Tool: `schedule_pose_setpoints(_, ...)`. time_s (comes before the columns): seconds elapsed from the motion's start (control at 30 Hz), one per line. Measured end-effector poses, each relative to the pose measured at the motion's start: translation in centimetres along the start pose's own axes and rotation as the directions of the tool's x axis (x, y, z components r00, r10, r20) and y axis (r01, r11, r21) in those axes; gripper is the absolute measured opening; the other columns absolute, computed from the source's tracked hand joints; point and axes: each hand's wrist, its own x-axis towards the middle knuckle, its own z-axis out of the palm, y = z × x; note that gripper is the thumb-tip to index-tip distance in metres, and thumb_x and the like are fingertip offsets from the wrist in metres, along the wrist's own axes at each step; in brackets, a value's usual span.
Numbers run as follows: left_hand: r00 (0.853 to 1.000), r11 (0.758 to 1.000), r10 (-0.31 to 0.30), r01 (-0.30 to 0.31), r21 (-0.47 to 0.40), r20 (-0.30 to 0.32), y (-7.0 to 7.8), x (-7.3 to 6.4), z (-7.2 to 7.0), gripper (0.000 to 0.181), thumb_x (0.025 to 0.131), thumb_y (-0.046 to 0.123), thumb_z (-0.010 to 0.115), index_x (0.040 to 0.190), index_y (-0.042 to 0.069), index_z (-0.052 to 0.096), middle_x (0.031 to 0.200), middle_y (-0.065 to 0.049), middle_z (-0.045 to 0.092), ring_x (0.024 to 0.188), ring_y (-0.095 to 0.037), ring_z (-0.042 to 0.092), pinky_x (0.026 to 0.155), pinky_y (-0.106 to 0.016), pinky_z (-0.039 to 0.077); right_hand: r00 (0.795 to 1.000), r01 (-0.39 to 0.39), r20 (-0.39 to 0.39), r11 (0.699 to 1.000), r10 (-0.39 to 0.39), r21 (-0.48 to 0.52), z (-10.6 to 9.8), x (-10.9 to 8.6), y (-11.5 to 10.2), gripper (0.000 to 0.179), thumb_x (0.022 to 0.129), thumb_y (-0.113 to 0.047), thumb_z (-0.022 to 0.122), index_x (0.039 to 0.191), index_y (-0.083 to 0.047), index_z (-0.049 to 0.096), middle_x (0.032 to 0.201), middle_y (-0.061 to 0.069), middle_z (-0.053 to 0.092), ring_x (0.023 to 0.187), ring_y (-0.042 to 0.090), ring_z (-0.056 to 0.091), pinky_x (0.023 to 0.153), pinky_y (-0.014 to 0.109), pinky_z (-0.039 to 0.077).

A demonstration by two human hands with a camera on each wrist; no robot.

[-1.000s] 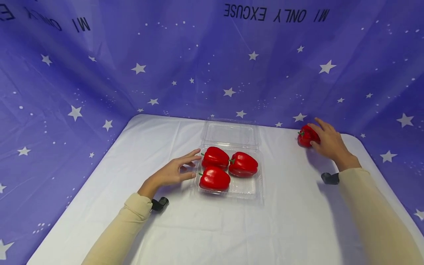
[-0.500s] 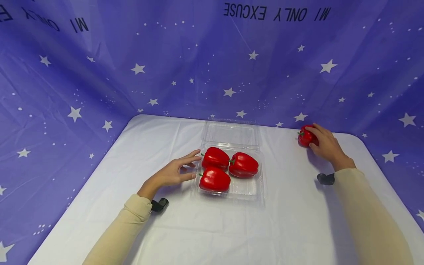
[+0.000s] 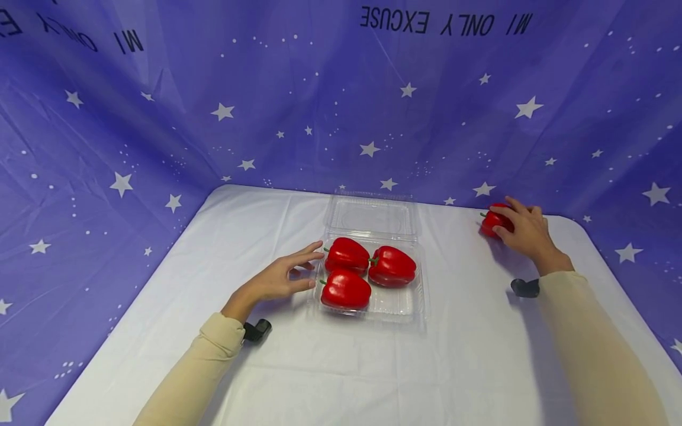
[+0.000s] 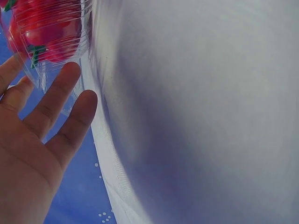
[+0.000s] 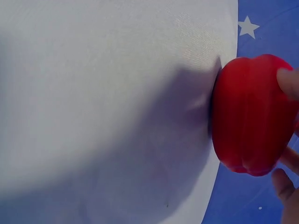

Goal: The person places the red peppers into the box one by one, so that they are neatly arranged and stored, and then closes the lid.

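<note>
As I watch the head view from my station, I take the clear container as my landmark: its lid is folded back on its far side, and the back-left pepper, front-left pepper and right pepper lie in its base. The lone pepper is well to the right of the container and farther back, near the star-printed drape, with my right hand gripping it between thumb and fingers. My left hand sits just beside the container's left wall, fingers spread and holding nothing. Through the left wrist view I see those fingers against the ribbed plastic, though I cannot tell whether they touch it. On the right wrist view one digit presses the lone pepper's smooth side and others meet its lower edge; I cannot tell whether it bears on the cloth or is just clear. My worry is that glossy, rounded skin: if the pinch slackens, the lone pepper could roll away from the container toward the drape. I judge the container light too, so a nudge from the left fingers could slide it and jostle its contents.
</note>
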Motion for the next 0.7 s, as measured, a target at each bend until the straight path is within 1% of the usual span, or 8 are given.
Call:
schedule_pose_setpoints(0.07,1.0,1.0,-0.002,0.002,0.002,0.0,-0.07,-0.1,0.05,0.063,0.092,0.018,0.069,0.149,0.006,0.045,0.166,-0.007,0.027,0.125,-0.033,0.058,0.103,-0.053,0.051,1.0,0.004,-0.024,1.0,-0.004,-0.006,0.14,-0.08,-0.09,0.052,0.093,-0.017,0.064,0.142,-0.011,0.05,0.155,0.029,0.029,0.128,0.06,0.022,0.09,0.068,0.028)
schedule_pose_setpoints(0.13,1.0,1.0,-0.003,0.003,0.009,-0.001,-0.14,-0.15,0.08,0.063,0.092,0.018,0.069,0.149,0.007,0.045,0.165,-0.007,0.027,0.124,-0.033,0.058,0.103,-0.053,0.051,1.0,0.004,-0.026,1.0,-0.003,0.02,0.28,-0.12,-0.19,0.052,0.091,-0.016,0.067,0.141,-0.01,0.051,0.153,0.029,0.031,0.131,0.059,0.021,0.092,0.069,0.028)
schedule_pose_setpoints(0.23,1.0,1.0,0.002,-0.002,0.015,-0.002,-0.11,-0.14,0.01,0.063,0.092,0.018,0.069,0.149,0.008,0.045,0.166,-0.007,0.026,0.124,-0.032,0.059,0.103,-0.052,0.051,1.0,-0.003,-0.006,0.998,0.004,0.067,0.22,-0.18,-0.27,0.055,0.09,-0.013,0.068,0.142,-0.007,0.05,0.155,0.028,0.029,0.138,0.059,0.02,0.105,0.074,0.028)
schedule_pose_setpoints(0.27,1.0,1.0,0.004,-0.004,0.014,-0.002,-0.08,-0.08,-0.03,0.063,0.092,0.018,0.069,0.149,0.008,0.045,0.166,-0.007,0.026,0.124,-0.032,0.059,0.103,-0.052,0.051,1.0,-0.005,0.004,0.997,0.005,0.075,0.13,-0.21,-0.27,0.057,0.09,-0.012,0.068,0.143,-0.006,0.049,0.156,0.027,0.028,0.139,0.059,0.02,0.106,0.076,0.028)
schedule_pose_setpoints(0.37,1.0,1.0,0.009,-0.009,0.007,-0.003,0.04,0.02,-0.17,0.062,0.092,0.018,0.069,0.149,0.009,0.046,0.166,-0.006,0.026,0.124,-0.033,0.059,0.104,-0.052,0.051,1.0,-0.013,0.022,0.998,0.012,0.062,-0.11,-0.33,-0.26,0.062,0.089,-0.009,0.069,0.146,-0.005,0.046,0.158,0.025,0.026,0.138,0.057,0.022,0.103,0.077,0.033)
schedule_pose_setpoints(0.5,1.0,1.0,0.007,-0.007,-0.004,0.004,0.07,0.07,-0.2,0.062,0.092,0.018,0.069,0.148,0.008,0.046,0.166,-0.008,0.026,0.124,-0.034,0.058,0.104,-0.054,0.05,1.0,-0.012,0.023,0.999,0.011,0.044,-0.17,-0.6,-0.15,0.067,0.086,-0.006,0.072,0.147,-0.003,0.044,0.155,0.026,0.029,0.138,0.056,0.023,0.1,0.077,0.037)
schedule_pose_setpoints(0.6,1.0,1.0,0.007,-0.007,-0.01,0.006,0.04,0.07,-0.11,0.062,0.092,0.017,0.069,0.148,0.007,0.046,0.166,-0.008,0.026,0.124,-0.035,0.058,0.104,-0.054,0.05,1.0,-0.004,0.011,0.998,0.004,0.056,-0.07,-0.65,0.04,0.068,0.086,-0.004,0.072,0.147,-0.001,0.042,0.155,0.027,0.029,0.139,0.056,0.023,0.1,0.077,0.036)
schedule_pose_setpoints(0.7,1.0,1.0,0.002,-0.002,-0.012,0.004,0.04,0.03,-0.03,0.062,0.092,0.016,0.069,0.148,0.007,0.046,0.166,-0.007,0.026,0.125,-0.035,0.058,0.103,-0.054,0.051,1.0,0.01,0.0,0.999,-0.01,0.049,0.05,-0.6,0.11,0.067,0.088,-0.004,0.07,0.148,-0.002,0.041,0.156,0.026,0.029,0.138,0.055,0.025,0.102,0.076,0.035)
